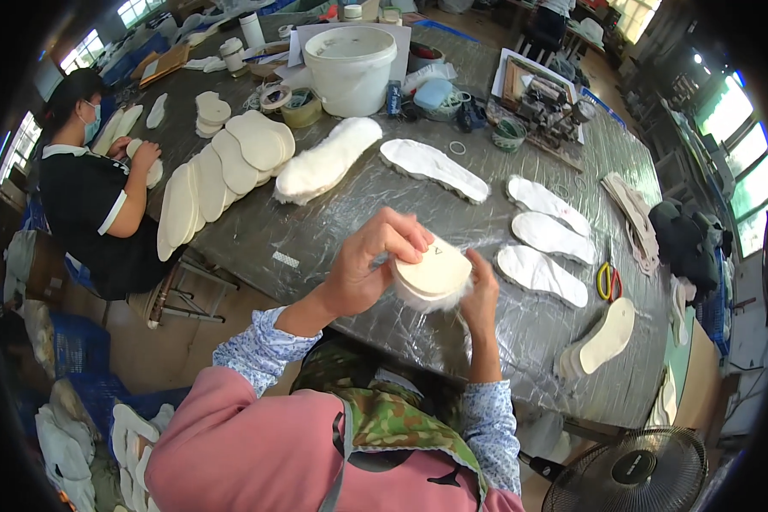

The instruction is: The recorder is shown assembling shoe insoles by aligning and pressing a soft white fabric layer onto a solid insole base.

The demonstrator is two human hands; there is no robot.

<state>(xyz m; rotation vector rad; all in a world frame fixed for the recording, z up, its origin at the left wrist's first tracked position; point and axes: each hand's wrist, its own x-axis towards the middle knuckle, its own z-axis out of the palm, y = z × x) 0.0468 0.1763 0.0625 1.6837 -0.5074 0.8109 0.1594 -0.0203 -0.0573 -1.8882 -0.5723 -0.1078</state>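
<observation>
Between my two hands, above the near edge of the table, is a cream insole [435,273] with white fluff showing along its lower rim. My left hand [371,256] pinches its upper left side, thumb and fingers closed on it. My right hand [482,294] grips the right edge, its fingers partly hidden behind the insole. Beyond my hands lie a fluffy white insole [328,160] and a white insole [435,169] with its pale side up. Several more white insoles [555,235] rest to the right. A stack of cream insoles [602,337] sits near the right edge.
Fanned cream insoles [222,171] cover the left of the table. A white bucket [350,72], tape rolls [301,108] and a metal device [550,107] stand at the back. Scissors [608,282] lie at right. A masked co-worker [94,179] sits at left; a fan [636,469] stands lower right.
</observation>
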